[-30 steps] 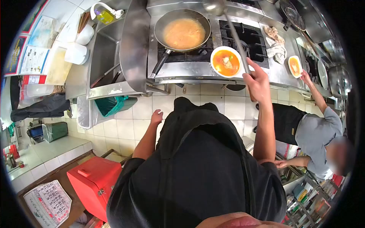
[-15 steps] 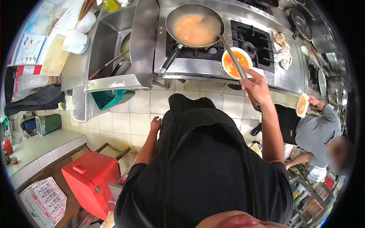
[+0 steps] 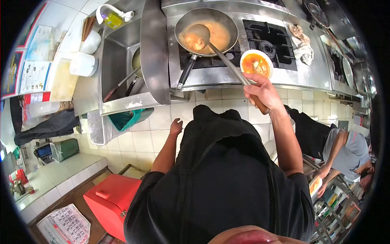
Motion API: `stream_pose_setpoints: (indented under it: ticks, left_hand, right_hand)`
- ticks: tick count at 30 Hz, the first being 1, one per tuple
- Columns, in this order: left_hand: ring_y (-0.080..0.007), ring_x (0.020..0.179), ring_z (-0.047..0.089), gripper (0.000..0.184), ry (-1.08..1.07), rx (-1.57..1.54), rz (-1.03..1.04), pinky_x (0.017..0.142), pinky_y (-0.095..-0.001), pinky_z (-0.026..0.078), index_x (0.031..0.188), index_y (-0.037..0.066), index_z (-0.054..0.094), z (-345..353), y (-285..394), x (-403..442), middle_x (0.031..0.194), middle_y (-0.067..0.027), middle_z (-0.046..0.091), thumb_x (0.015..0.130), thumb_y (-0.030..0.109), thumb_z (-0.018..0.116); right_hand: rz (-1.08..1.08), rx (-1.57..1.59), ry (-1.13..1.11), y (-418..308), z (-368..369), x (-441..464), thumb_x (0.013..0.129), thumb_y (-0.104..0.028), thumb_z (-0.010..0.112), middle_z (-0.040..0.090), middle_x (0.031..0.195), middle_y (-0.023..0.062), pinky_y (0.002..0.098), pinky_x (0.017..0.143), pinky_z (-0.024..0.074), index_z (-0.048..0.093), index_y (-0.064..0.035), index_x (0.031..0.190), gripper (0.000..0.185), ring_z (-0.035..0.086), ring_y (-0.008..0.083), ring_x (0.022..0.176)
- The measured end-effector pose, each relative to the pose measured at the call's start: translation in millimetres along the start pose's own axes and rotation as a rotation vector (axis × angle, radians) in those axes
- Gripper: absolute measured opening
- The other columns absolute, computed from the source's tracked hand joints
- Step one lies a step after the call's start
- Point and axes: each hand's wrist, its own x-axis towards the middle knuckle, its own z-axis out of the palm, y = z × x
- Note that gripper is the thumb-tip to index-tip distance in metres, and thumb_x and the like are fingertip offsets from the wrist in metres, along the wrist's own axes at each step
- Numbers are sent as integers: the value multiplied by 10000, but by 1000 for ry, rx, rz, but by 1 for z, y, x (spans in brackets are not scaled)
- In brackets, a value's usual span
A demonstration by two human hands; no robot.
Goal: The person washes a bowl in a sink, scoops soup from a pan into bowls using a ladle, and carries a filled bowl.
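Note:
My right hand (image 3: 263, 92) is closed around the wooden-ended handle of a long metal ladle (image 3: 232, 66). The ladle's bowl rests inside a wok (image 3: 232, 25) on the left burner, with some solid food in it amid orange-brown soup (image 3: 219, 34). Just beyond my right hand, a white bowl (image 3: 271, 74) of orange-red soup with pale and green pieces stands on the stove's front edge. My left hand (image 3: 176, 127) hangs low by my side, holding nothing, fingers loosely apart.
The wok's black handle (image 3: 187, 72) points toward me. A sink (image 3: 115, 44) with pans lies left, a burner grate (image 3: 266, 42) right, with a crumpled cloth (image 3: 302, 52) past it. A co-worker (image 3: 345, 150) stands at right holding a container of orange food. A red box (image 3: 111, 199) is behind left.
The ladle's bowl has swung left across the wok, and solid food now shows in it. Pale pieces now show in the white bowl. The co-worker has lowered their container.

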Motion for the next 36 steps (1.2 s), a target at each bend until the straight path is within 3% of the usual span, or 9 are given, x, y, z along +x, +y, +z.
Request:
stream_pose_setpoints:
  ticks: [9, 16, 19, 29, 30, 33, 34, 35, 36]
  left_hand:
    - [-221, 504, 620, 464, -53, 111, 47, 507, -355, 512, 1275, 11, 551, -35, 20, 4, 692, -158, 659, 877, 245, 590]
    - [-214, 536, 617, 457, -145, 144, 61, 507, -348, 504, 1265, 3, 551, -60, 13, 21, 698, -151, 652, 884, 248, 613]
    - [-213, 555, 612, 449, -128, 245, 128, 526, -354, 506, 1266, 15, 554, -61, -7, 53, 720, -145, 652, 888, 248, 616]
    - [-205, 532, 583, 395, -249, 202, 73, 490, -350, 485, 1258, 40, 557, -60, 0, 56, 697, -114, 621, 902, 208, 594]
    - [-180, 510, 552, 361, -276, 226, 126, 464, -322, 463, 1253, 50, 563, -62, 9, 47, 684, -80, 601, 911, 164, 575]
    - [-184, 678, 590, 348, -473, 172, 121, 566, -320, 484, 1235, 2, 558, -59, -44, 101, 821, -97, 620, 915, 137, 585]
    - [-259, 851, 629, 369, -536, 384, 836, 748, -343, 507, 1225, 0, 569, -60, -57, 137, 961, -142, 648, 899, 170, 604]
    - [-263, 864, 628, 374, -545, 482, 678, 760, -345, 504, 1225, -1, 570, -58, -47, 142, 971, -146, 648, 898, 177, 606]
    - [-268, 877, 627, 379, -550, 573, 654, 773, -347, 501, 1225, -2, 570, -51, -36, 144, 981, -149, 648, 896, 183, 607]
  right_hand:
    - [-28, 189, 86, 13, 6, -16, 870, -71, 618, 580, 680, 47, 225, 372, 378, 531, -5, 1303, 447, 506, 102, 449]
    - [-79, -126, 267, 17, 32, -31, 837, -31, 631, 591, 670, 37, 231, 420, 395, 519, 0, 1329, 505, 511, 90, 462]
    - [-56, -90, 316, 17, 40, -37, 839, -39, 644, 594, 667, 39, 241, 431, 407, 467, 42, 1366, 562, 528, 96, 474]
    - [-138, 598, 227, 48, 28, -70, 890, -103, 628, 599, 744, 86, 203, 343, 367, 523, -24, 1310, 440, 527, 101, 454]
    - [-109, 559, 345, 42, 36, -80, 911, -94, 593, 552, 731, 70, 188, 338, 324, 514, -20, 1331, 434, 447, 78, 414]
    - [-159, 610, 314, 47, 41, -117, 878, -150, 661, 562, 729, 30, 193, 380, 355, 504, -48, 1346, 504, 481, 69, 468]
    - [-190, 658, 338, 50, 42, -133, 878, -143, 662, 572, 736, 36, 198, 387, 368, 505, -50, 1341, 498, 499, 74, 482]
    - [-221, 691, 332, 53, 40, -149, 878, -136, 663, 582, 742, 42, 202, 394, 381, 506, -52, 1336, 492, 518, 79, 496]
    - [-293, 718, 341, 58, 41, -166, 879, -132, 664, 588, 746, 50, 201, 399, 389, 510, -50, 1329, 483, 529, 82, 510]
